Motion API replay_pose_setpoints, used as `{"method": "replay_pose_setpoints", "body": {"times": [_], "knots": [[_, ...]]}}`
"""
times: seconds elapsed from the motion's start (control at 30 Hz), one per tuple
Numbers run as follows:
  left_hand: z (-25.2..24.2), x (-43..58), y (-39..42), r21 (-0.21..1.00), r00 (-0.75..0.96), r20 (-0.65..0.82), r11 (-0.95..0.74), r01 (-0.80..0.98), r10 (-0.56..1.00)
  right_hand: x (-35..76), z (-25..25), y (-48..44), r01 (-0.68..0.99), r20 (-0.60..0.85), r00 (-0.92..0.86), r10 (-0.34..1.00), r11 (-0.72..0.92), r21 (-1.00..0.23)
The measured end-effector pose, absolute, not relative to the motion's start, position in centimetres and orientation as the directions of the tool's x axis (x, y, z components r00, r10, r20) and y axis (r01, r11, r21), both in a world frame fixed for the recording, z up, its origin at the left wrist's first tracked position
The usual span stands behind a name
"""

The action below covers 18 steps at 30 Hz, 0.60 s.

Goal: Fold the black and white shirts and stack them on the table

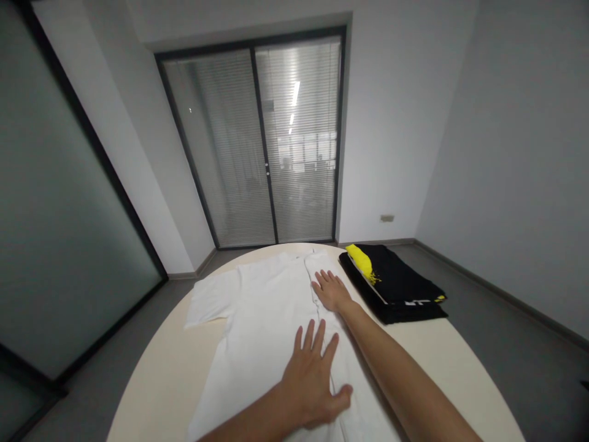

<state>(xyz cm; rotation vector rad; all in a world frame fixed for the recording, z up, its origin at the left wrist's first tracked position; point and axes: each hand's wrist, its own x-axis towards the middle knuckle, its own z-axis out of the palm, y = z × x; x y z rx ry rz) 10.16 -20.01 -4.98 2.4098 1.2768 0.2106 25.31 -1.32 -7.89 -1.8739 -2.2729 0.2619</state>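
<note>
A white T-shirt (262, 313) lies spread over the table, one short sleeve reaching out to the left. Its right side is folded inward over the body, with the folded edge running lengthwise. My left hand (313, 380) rests on the lower part of the shirt across that edge, fingers spread and thumb out to the right. Farther up, my right hand (331, 290) lies flat on the folded strip near the shoulder, fingers stretched out. Neither hand grips the cloth. My forearms cover parts of the shirt's lower end and right side.
Folded black clothes (400, 276) with a yellow print are stacked at the table's right edge, beside my right forearm. The round pale table (156, 374) curves off on both sides. Beyond it stand a glass door with blinds (299, 159) and grey walls.
</note>
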Motion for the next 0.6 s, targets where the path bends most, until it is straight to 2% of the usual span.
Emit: {"method": "replay_pose_setpoints", "body": {"times": [0.27,0.33,0.4,0.47,0.57,0.6], "knots": [[-5.9,12.9,-19.9,0.456,0.579,-0.009,-0.512,0.728,0.815,28.7,-8.7,-0.5,0.966,0.009,-0.135,0.991,0.134,-0.223],[-5.9,11.9,-18.8,0.475,0.532,0.010,-0.472,0.743,0.847,28.7,-8.8,-0.4,0.967,0.021,-0.126,0.992,0.127,-0.222],[-6.0,9.6,-16.8,0.456,0.379,0.067,-0.366,0.811,0.923,28.5,-8.8,-0.4,0.969,0.028,-0.116,0.993,0.119,-0.217],[-6.0,6.1,-14.2,0.401,0.145,0.126,-0.184,0.897,0.981,28.4,-8.9,-0.4,0.971,0.031,-0.112,0.993,0.116,-0.207],[-6.1,-0.7,-11.0,0.330,-0.258,0.225,0.175,0.927,0.940,28.4,-9.0,-0.5,0.972,0.038,-0.112,0.993,0.117,-0.202],[-6.2,-3.0,-10.4,0.330,-0.328,0.245,0.239,0.913,0.912,28.4,-9.0,-0.6,0.972,0.045,-0.114,0.992,0.121,-0.204]]}}
